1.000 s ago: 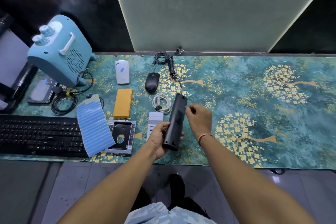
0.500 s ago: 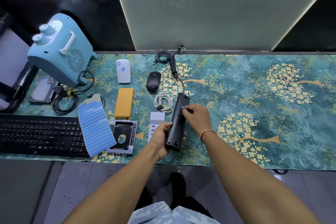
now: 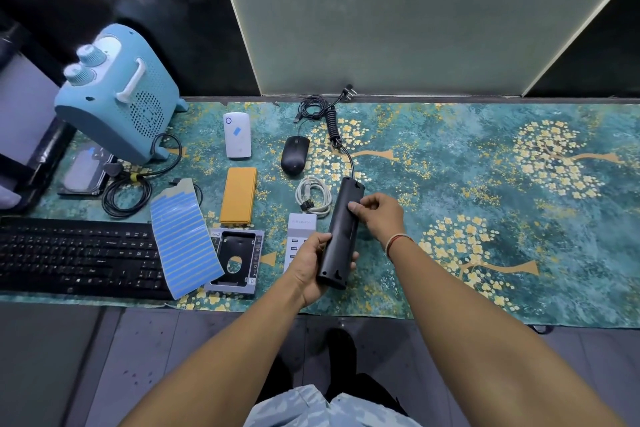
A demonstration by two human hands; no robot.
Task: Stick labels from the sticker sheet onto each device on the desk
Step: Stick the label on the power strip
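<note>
My left hand (image 3: 310, 265) grips the near end of a long black corded device (image 3: 341, 229), held just above the desk mat. My right hand (image 3: 377, 213) rests on its upper half, thumb pressing a small blue label against the black surface. The blue sticker sheet (image 3: 183, 239) lies curled over the keyboard's right end and a silver drive caddy (image 3: 237, 262). A white router (image 3: 237, 135) bears a blue label. A black mouse (image 3: 294, 154), an orange power bank (image 3: 239, 196), a white USB charger hub (image 3: 300, 230) and a blue heater (image 3: 117, 100) lie nearby.
A black keyboard (image 3: 76, 255) sits at the left front edge. A hard drive (image 3: 85, 172) and a coiled black cable (image 3: 126, 192) lie beside the heater, a white cable (image 3: 313, 196) by the hub. A green panel (image 3: 415, 17) stands behind the patterned mat (image 3: 502, 201).
My right hand moved from beside the black device onto its upper half, bringing a small blue label onto it, and the thumb now presses there. My left hand kept its grip.
</note>
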